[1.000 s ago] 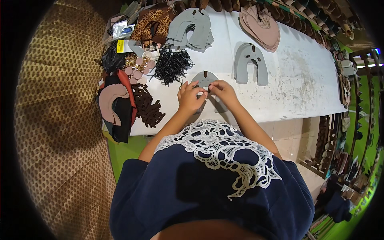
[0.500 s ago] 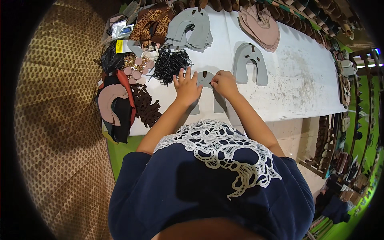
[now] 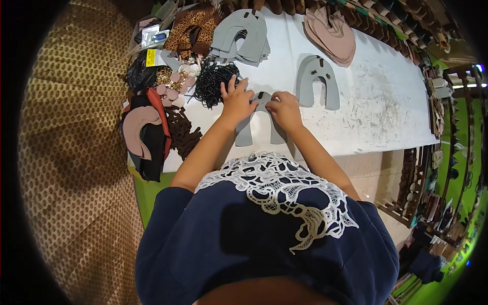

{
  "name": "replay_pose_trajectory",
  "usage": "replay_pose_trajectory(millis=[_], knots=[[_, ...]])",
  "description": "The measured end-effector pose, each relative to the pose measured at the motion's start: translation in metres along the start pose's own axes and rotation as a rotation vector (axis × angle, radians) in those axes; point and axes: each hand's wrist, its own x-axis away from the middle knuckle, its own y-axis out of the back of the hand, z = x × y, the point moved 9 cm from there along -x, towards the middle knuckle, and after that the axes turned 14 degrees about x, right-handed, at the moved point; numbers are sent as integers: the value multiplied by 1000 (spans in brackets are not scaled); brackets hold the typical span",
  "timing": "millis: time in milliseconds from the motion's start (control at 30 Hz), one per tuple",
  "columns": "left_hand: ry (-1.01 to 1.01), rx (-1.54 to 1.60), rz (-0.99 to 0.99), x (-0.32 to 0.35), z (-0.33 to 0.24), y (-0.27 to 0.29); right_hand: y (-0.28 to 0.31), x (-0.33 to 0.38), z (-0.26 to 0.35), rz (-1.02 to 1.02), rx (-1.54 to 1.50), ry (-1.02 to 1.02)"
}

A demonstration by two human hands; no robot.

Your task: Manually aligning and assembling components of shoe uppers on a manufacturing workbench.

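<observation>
A grey, horseshoe-shaped upper piece (image 3: 244, 134) lies on the white tabletop in front of me, its two legs toward my body. A dark brown tab (image 3: 261, 95) shows at its top. My left hand (image 3: 237, 107) rests at its left side, fingers spread and thumb on the piece. My right hand (image 3: 286, 110) is at its upper right, with fingers curled into a pinch; what they hold is hidden. Similar grey pieces with brown tabs (image 3: 305, 87) lie to the right. Beside my left fingertips is a tangled heap of black strips (image 3: 209, 86).
Stacked grey pieces (image 3: 227, 39) and leopard-print pieces (image 3: 203, 25) lie far left, pink pieces (image 3: 335, 40) at the back. Brown strips (image 3: 184, 134), pink discs (image 3: 173, 95) and a curved pink piece (image 3: 134, 133) sit left. Shoe racks (image 3: 413, 188) stand right of the white table (image 3: 376, 96).
My right hand has shifted slightly down and stays pinched. The left hand has moved a little, with its fingers still spread. The grey piece's left leg is more exposed.
</observation>
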Motion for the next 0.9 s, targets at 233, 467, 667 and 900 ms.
replay_pose_trajectory(millis=[233, 467, 667, 900], knots=[[-49, 160, 129, -10, -2, -11, 11, 12, 8, 35, 40, 84], [43, 120, 236, -14, 0, -31, 6, 15, 11, 144, 177, 31], [102, 177, 295, -10, 3, -37, -2, 19, 10, 188, 249, 0], [143, 211, 336, 9, -15, -30, -11, 46, -1, 201, 216, -112]])
